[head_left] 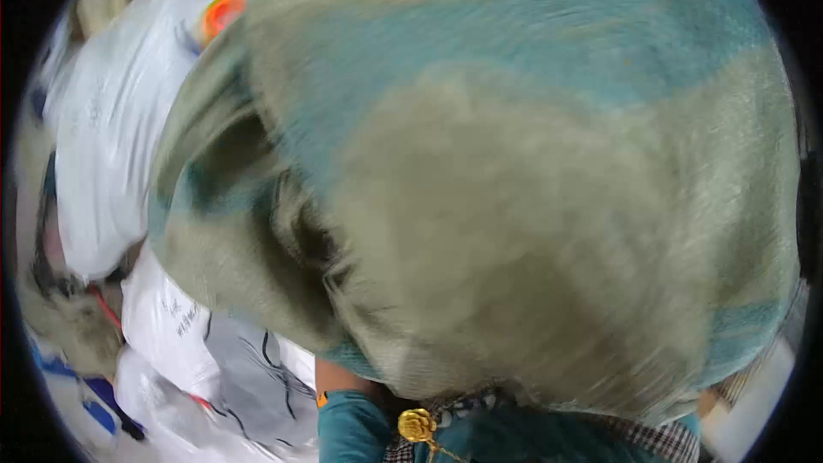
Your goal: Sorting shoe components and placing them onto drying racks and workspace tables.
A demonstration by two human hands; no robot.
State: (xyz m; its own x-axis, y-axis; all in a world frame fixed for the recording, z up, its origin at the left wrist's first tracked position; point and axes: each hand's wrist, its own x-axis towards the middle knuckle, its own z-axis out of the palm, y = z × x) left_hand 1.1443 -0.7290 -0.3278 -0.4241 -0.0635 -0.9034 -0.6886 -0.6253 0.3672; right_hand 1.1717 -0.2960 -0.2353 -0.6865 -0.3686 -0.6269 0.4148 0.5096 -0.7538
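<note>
Huge shiny woven sack, khaki with teal bands, bunched into creases one side. It's hiding the fingers, can't tell their grip.

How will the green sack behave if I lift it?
The green sack will probably flop, given the deep folds toward its left side. It may be slippery, since its woven surface has a slight sheen. Its wide, rounded body suggests an awkward, bulky lift.
</note>
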